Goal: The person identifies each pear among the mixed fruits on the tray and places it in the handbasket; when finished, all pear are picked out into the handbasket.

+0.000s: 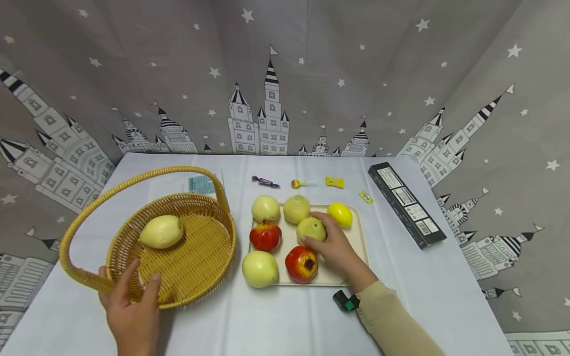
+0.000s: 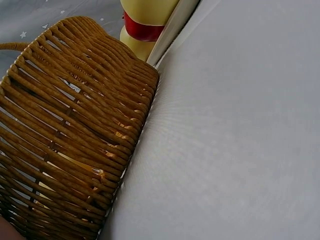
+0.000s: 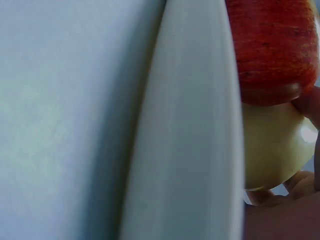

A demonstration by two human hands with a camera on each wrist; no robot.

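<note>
My right hand (image 1: 331,242) grips a round yellow-green fruit (image 1: 310,230) above the cream tray (image 1: 331,280), thumb on its near side and fingers on its far side. In the right wrist view, the fruit (image 3: 275,145) shows beside a red pomegranate. Around it are two more round yellow-green fruits (image 1: 297,208), two red pomegranates (image 1: 301,265), a yellow lemon (image 1: 340,214) and a larger pale yellow fruit (image 1: 260,269). My left hand (image 1: 133,311) holds the near-left rim of a wicker basket (image 1: 200,267). Inside the basket lies a pale yellow, lemon-shaped fruit (image 1: 162,232).
Behind the tray lie a purple-wrapped candy (image 1: 265,182), a lollipop (image 1: 303,183) and two yellow packets (image 1: 335,182). A long black box (image 1: 406,205) rests at the right. A small black object (image 1: 345,300) sits by my right sleeve. Behind the basket is a blue-and-white packet (image 1: 201,184).
</note>
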